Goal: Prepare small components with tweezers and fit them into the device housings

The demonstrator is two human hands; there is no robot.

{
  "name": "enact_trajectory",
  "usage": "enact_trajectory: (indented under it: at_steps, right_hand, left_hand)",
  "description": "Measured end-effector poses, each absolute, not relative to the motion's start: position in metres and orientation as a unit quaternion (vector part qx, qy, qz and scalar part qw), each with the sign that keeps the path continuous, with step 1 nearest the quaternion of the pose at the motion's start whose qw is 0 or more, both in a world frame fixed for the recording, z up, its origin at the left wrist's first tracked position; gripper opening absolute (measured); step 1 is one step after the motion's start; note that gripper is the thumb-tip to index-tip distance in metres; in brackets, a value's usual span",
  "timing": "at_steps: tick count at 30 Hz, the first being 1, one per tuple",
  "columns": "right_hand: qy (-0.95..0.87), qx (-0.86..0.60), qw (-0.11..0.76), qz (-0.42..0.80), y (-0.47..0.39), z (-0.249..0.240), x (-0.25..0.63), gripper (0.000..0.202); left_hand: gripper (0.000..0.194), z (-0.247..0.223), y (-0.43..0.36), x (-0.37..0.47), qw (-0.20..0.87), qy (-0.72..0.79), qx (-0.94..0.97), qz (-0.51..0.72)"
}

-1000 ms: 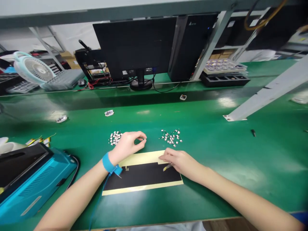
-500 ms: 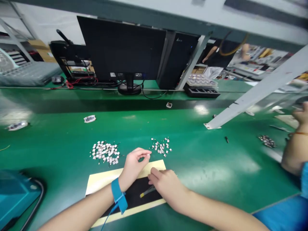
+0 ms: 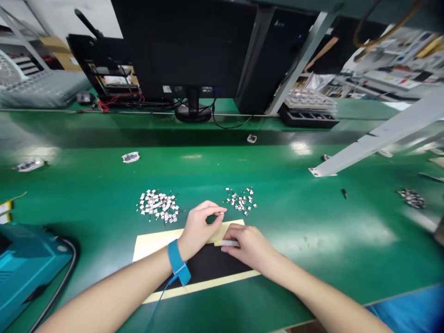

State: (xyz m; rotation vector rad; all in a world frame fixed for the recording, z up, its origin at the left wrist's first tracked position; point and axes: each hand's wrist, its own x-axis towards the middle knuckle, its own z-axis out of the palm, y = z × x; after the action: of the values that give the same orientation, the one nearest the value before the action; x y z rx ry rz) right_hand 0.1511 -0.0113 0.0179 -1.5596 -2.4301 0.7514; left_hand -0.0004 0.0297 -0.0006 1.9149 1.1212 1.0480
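Observation:
My left hand, with a blue wrist strap, pinches a small white piece between thumb and fingertips. Just right of it, my right hand is closed around a slim grey tool with a yellow end pointing left. Both hands are over a sheet with a black middle and pale yellow borders. Beyond them lie two groups of small white parts with dark leads: a larger pile at left and a smaller, looser one at right.
A teal machine with a black cable stands at front left. A slanted metal post meets the green bench at right. At the back are a monitor and black trays. A dark pile lies far right.
The camera view has shifted, moving bench items up and right. My right hand has turned the grey tool from slanting down to nearly level. The left hand keeps its pinch.

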Motion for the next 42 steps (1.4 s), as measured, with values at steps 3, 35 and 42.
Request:
enact_trajectory:
  at_steps: [3,35,42]
  right_hand:
    - [-0.784,-0.524,0.120,0.310,-0.001,0.021,0.160,0.009]
    - [-0.561,-0.509,0.361,0.544,-0.002,0.017,0.154,0.013]
    - [-0.539,-0.540,0.375,0.527,-0.004,0.019,0.149,0.005]
  left_hand:
    - [0.014,0.000,0.026,0.000,0.338,0.425,0.732,0.411]
    - [0.016,0.007,0.016,0.001,0.208,0.319,0.799,0.465]
    - [0.015,0.007,0.016,0.002,0.205,0.323,0.800,0.462]
